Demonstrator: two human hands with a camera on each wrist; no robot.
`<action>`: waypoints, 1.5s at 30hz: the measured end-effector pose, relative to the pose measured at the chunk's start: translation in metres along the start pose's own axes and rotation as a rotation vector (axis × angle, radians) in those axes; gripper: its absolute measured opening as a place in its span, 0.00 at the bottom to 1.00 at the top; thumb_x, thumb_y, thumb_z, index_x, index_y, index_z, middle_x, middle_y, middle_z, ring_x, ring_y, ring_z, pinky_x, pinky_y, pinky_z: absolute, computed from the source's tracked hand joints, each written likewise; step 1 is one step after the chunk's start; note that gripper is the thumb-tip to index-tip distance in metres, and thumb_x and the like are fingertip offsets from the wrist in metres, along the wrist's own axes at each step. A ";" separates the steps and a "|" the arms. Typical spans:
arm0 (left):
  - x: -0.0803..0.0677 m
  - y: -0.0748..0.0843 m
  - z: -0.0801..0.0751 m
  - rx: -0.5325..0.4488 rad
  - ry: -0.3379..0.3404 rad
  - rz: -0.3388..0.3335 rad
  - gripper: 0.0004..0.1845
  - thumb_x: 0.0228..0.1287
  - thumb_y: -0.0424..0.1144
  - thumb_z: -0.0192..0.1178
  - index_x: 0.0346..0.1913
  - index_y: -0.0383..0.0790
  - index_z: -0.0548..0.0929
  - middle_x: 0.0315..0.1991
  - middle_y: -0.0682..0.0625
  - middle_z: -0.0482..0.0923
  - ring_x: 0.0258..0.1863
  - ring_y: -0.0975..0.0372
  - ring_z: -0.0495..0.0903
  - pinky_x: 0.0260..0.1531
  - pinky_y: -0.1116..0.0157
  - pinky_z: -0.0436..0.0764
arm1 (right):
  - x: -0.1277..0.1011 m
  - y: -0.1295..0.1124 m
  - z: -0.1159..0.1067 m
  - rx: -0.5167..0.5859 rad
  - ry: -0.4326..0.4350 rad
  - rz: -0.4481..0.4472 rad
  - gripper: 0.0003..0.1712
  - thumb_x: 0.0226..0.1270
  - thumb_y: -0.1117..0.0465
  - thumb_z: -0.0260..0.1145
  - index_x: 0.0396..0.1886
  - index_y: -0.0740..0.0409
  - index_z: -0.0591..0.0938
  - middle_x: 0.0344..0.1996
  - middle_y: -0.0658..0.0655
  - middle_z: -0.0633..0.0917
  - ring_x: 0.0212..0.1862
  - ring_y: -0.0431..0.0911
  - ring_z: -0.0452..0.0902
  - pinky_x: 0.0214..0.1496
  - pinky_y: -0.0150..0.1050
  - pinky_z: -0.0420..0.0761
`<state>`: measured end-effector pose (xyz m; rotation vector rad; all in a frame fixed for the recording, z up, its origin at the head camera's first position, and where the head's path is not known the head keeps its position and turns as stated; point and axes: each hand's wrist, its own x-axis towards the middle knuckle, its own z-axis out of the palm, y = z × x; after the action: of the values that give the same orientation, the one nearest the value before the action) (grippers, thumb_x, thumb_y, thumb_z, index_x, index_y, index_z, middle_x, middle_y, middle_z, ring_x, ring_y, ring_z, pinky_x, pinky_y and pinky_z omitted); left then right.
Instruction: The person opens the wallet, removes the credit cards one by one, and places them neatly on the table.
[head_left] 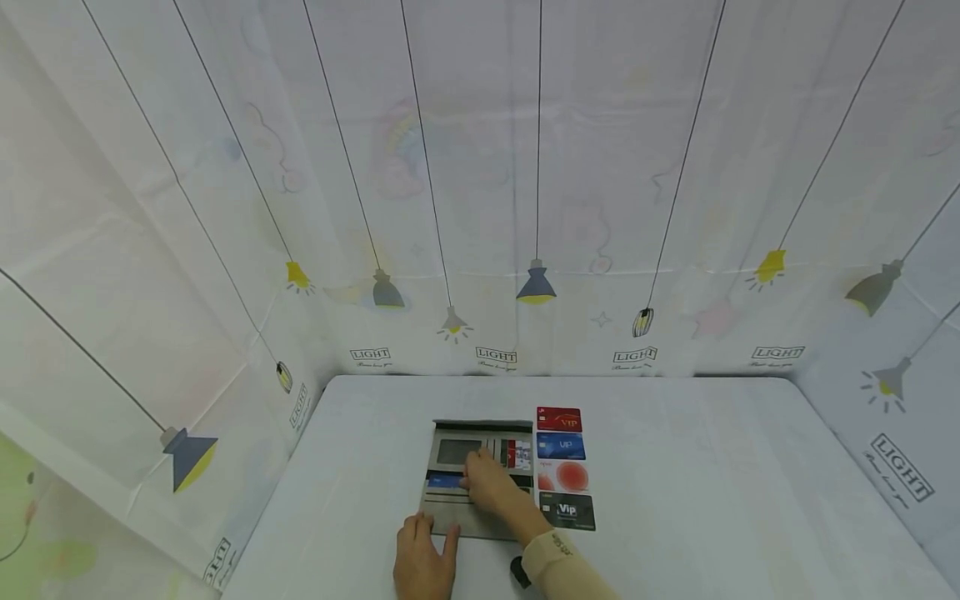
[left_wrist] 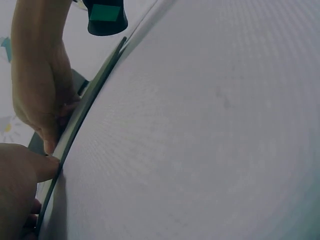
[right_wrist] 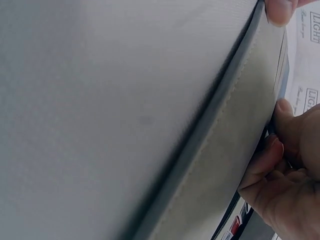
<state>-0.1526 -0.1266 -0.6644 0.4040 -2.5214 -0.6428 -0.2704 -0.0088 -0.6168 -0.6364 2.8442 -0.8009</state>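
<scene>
Fingers of the left hand lie straight and close together, flat on the near left corner of the wallet, with the thumb set a little apart to the right; in the left wrist view one fingertip presses on the wallet's edge. One grey wallet lies open on the table, near its middle and toward the near edge, with a clear window pocket on its far half and card slots to the right of that. One blue card shows at the left of the wallet, partly in a slot, just left of the right hand. That hand rests on the middle of the wallet with its fingers curled down at the blue card's right end; whether they pinch it or only touch it cannot be told, since the wrist views show the fingertips against the wallet's edge and not the card. Right of the wallet, four cards lie in one column running far to near, just beside it and close to one another: a red card, a blue VIP card, a white card with a red disc and a black card. Behind the table hangs one white curtain printed with lamps.
</scene>
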 end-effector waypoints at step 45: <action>0.002 0.002 -0.001 0.019 -0.070 -0.052 0.24 0.52 0.51 0.76 0.43 0.35 0.84 0.46 0.45 0.80 0.48 0.52 0.80 0.44 0.52 0.84 | -0.002 0.008 0.000 0.141 0.003 0.023 0.11 0.71 0.66 0.64 0.50 0.59 0.74 0.48 0.58 0.73 0.38 0.44 0.73 0.43 0.43 0.82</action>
<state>-0.1539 -0.1262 -0.6620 0.4634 -2.5924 -0.6641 -0.2714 -0.0017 -0.6205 -0.5823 2.7609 -0.9884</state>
